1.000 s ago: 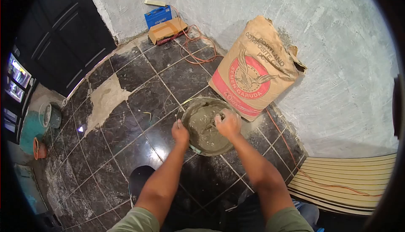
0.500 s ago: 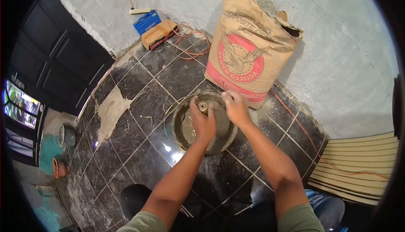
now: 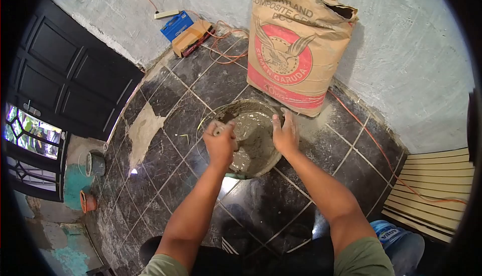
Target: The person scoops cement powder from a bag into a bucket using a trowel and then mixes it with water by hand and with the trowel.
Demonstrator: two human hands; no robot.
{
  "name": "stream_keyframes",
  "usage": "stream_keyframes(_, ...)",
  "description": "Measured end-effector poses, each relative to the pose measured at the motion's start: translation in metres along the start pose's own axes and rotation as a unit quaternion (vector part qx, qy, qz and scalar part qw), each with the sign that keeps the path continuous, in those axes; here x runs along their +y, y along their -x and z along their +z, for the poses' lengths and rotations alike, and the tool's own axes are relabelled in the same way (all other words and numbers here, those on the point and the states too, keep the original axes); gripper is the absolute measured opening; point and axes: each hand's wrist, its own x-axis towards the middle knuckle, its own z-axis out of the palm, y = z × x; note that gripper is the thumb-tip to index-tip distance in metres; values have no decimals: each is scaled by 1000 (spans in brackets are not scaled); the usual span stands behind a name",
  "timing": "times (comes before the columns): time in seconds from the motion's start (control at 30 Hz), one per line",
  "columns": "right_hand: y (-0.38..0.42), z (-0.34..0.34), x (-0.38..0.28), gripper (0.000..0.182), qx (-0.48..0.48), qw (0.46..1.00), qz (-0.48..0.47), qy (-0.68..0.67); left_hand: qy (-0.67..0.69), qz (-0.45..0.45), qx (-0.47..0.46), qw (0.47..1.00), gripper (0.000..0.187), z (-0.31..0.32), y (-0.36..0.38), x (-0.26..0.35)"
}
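A round tub [image 3: 251,176] of wet grey cement mix [image 3: 256,125] stands on the floor in front of me. My left hand [image 3: 220,140] is closed around a tool's pale, round-ended handle [image 3: 218,131] at the tub's left side. The rest of the tool is hidden behind the fist and in the mix. My right hand [image 3: 286,134] is at the right rim, thumb and fingers apart and pointing away from me, the thumb on the mix side.
A torn-topped paper cement bag [image 3: 296,50] leans on the wall just behind the tub. Farther back lie a blue case [image 3: 176,25], a cardboard box [image 3: 191,37] and an orange cord [image 3: 216,47]. Buckets [image 3: 95,164] stand left; a large water bottle [image 3: 396,241] is near my right.
My left hand has moved left and closed around the handle, which stood between my hands before. My right hand has shifted slightly right and its fingers have spread. The view has tilted.
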Motion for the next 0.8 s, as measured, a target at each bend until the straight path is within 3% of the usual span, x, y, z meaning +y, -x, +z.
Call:
stream_keyframes(0.1, 1, -2, -1, 47, 21, 999, -37, 4, 69, 88, -25, 993, 23, 7, -16, 64)
stream_keyframes(0.23, 1, -1, -1, 43, 33, 998, -48, -21, 104, 87, -48, 990, 23, 30, -28, 118)
stream_keyframes(0.3, 0, -2, -2, 43, 38, 998, -50, -28, 36, 112, -61, 991, 22, 46, -34, 80)
stream_keyframes(0.37, 2, -7, -3, 40, 61, 995, -84, -2, -20, 30, -52, 998, 21, 52, -40, 3)
stream_keyframes(0.43, -3, -19, -11, 38, 84, 989, -122, 14, -109, 38, -71, 991, 20, 33, -43, -60)
stream_keyframes(0.5, -5, -47, -28, 36, 95, 981, -167, 27, -94, -25, -160, 982, 19, 22, -31, -39)
stream_keyframes(0.63, -6, -77, -61, 38, -31, 966, -247, 71, -124, -82, -248, 957, 24, -7, -31, -8)
stream_keyframes(0.67, -3, -78, -74, 40, -82, 956, -272, 70, -218, -63, -300, 926, 27, -16, -38, -1)
stream_keyframes(0.73, 2, -64, -96, 44, -137, 923, -351, 84, -191, -6, -328, 925, 37, -25, -40, 17)
stream_keyframes(0.8, 7, -40, -122, 48, -148, 871, -455, 114, -48, -19, -379, 924, 61, -31, -57, 9)
